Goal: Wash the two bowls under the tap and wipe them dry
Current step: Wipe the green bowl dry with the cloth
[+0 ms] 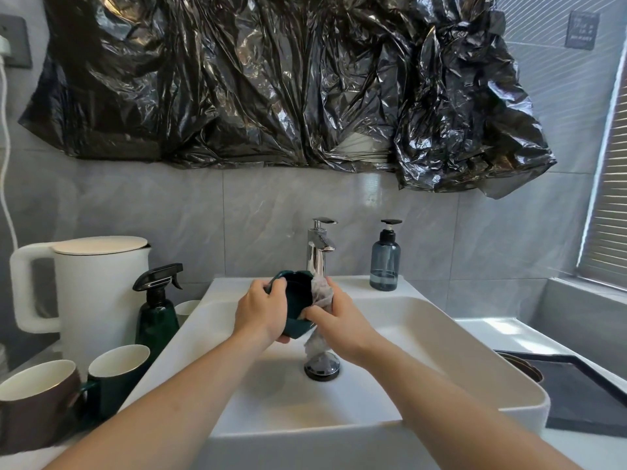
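Note:
A dark green bowl (298, 296) is held tilted on its side above the white sink (441, 337), just in front of the chrome tap (319, 252). My left hand (261, 313) grips the bowl's left rim and underside. My right hand (342, 320) grips a grey cloth (320, 295) against the bowl's right edge; the cloth's tail hangs down toward the drain (321, 367). No water is seen running from the tap. A brown rim (522, 364), perhaps the second bowl, shows at the right behind the sink's edge.
Left of the sink stand a white kettle (91, 293), a green spray bottle (157, 310), a green mug (117, 374) and a brown mug (37, 401). A blue soap dispenser (384, 262) sits at the sink's back right. A black mat (583, 395) lies on the right.

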The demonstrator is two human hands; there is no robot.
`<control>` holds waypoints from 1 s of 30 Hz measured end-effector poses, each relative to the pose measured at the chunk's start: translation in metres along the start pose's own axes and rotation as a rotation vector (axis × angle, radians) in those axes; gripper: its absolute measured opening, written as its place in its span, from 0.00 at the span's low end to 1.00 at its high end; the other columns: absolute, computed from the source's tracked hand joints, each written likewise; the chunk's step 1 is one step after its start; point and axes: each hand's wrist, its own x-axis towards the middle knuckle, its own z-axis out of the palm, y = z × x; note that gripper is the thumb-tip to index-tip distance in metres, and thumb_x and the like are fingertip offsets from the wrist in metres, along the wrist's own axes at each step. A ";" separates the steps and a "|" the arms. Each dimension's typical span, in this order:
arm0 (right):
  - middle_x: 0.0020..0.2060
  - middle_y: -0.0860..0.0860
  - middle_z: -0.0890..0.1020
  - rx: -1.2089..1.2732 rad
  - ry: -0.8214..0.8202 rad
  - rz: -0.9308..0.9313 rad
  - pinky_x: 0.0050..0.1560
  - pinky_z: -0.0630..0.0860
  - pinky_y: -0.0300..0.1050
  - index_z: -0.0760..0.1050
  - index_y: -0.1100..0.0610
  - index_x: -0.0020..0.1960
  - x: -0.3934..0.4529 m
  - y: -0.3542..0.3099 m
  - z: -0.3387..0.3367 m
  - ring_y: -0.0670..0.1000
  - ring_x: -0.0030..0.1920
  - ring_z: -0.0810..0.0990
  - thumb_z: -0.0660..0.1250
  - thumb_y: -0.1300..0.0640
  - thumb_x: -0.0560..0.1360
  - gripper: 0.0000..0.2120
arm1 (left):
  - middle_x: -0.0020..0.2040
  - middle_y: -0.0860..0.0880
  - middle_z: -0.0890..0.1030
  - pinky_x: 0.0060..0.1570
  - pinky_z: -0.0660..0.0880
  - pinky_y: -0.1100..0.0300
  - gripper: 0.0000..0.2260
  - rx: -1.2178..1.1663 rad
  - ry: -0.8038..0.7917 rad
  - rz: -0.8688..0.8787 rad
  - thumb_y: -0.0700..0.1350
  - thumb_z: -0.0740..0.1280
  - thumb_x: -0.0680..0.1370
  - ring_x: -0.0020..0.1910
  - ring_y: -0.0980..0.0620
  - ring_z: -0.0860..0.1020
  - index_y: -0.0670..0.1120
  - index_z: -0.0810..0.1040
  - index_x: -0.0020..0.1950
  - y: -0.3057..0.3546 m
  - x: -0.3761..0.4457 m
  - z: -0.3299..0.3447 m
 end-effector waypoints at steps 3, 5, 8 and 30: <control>0.62 0.49 0.68 -0.107 0.166 -0.045 0.56 0.71 0.31 0.67 0.43 0.76 0.003 -0.002 -0.005 0.43 0.58 0.74 0.64 0.60 0.79 0.28 | 0.57 0.43 0.80 0.23 0.79 0.56 0.17 -0.016 0.004 -0.012 0.59 0.61 0.84 0.43 0.40 0.85 0.46 0.76 0.61 0.003 -0.003 0.001; 0.59 0.48 0.70 -0.169 0.335 -0.135 0.58 0.73 0.32 0.72 0.47 0.75 0.004 -0.001 -0.008 0.42 0.55 0.74 0.64 0.65 0.77 0.29 | 0.55 0.44 0.80 0.22 0.78 0.56 0.20 0.010 0.010 -0.013 0.62 0.60 0.83 0.42 0.41 0.85 0.46 0.77 0.60 0.005 -0.004 0.001; 0.51 0.44 0.81 -0.251 0.394 -0.249 0.54 0.75 0.35 0.80 0.48 0.65 0.004 -0.004 -0.009 0.42 0.50 0.77 0.67 0.68 0.69 0.27 | 0.56 0.45 0.80 0.22 0.78 0.56 0.22 0.046 0.010 0.006 0.63 0.58 0.84 0.44 0.40 0.84 0.47 0.77 0.61 0.005 -0.004 0.003; 0.59 0.43 0.82 -0.894 0.039 -0.288 0.58 0.63 0.52 0.78 0.48 0.58 -0.006 -0.011 0.003 0.52 0.65 0.67 0.52 0.54 0.76 0.18 | 0.56 0.45 0.82 0.56 0.77 0.46 0.19 0.247 0.104 0.261 0.64 0.58 0.83 0.56 0.40 0.78 0.49 0.74 0.56 -0.006 0.002 0.005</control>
